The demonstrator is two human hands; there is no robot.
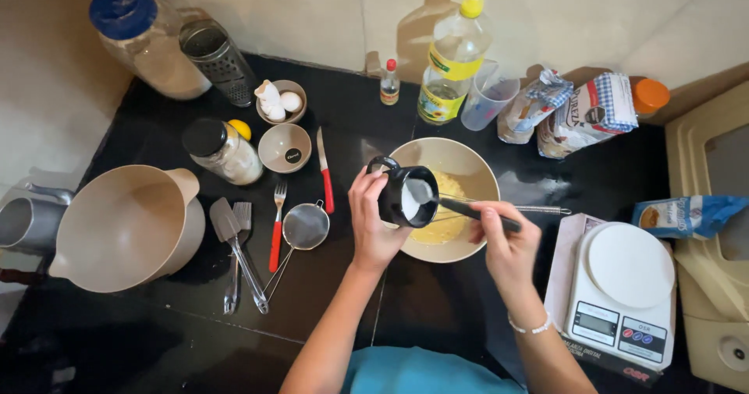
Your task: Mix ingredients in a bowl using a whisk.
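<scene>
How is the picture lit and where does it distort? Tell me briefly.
Head view: light from the front throws the oil bottle's shadow onto the wall behind; the wide lens bends the edges; the left hand with the black cup and the right hand are sharp.
</scene>
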